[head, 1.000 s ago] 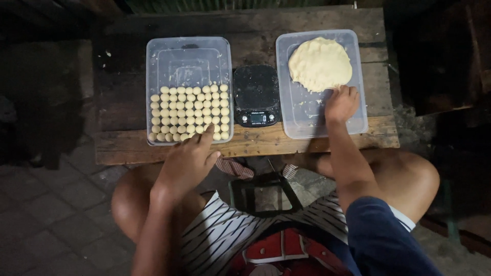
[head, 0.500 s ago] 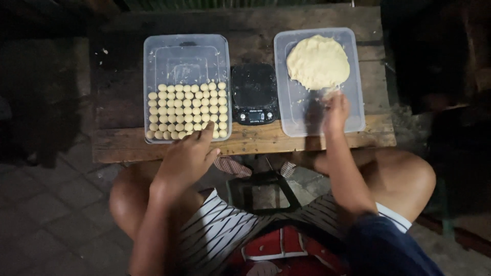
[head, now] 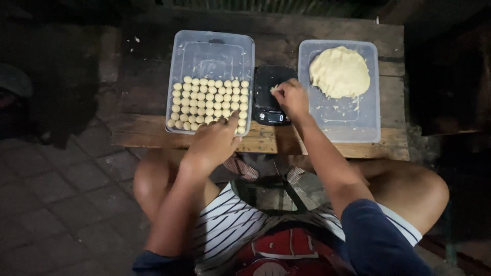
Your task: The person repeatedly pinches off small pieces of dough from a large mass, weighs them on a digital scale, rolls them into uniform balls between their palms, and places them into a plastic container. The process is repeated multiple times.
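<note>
My left hand (head: 214,140) rests at the near edge of a clear plastic tray (head: 210,51), fingertips touching the rows of several small pale dough balls (head: 209,102) inside it. My right hand (head: 290,97) hovers over a small black kitchen scale (head: 273,94) and pinches a little piece of dough (head: 276,88) between its fingers. A second clear tray (head: 340,117) on the right holds a flat lump of pale dough (head: 339,71).
Everything stands on a low, worn wooden table (head: 266,143) over my bare knees. Paved tiles (head: 56,199) lie to the left, and dark surroundings close in around the table.
My right hand has left the right tray and moved leftward to above the scale, carrying a small piece of dough. My left hand stays at the ball tray.
</note>
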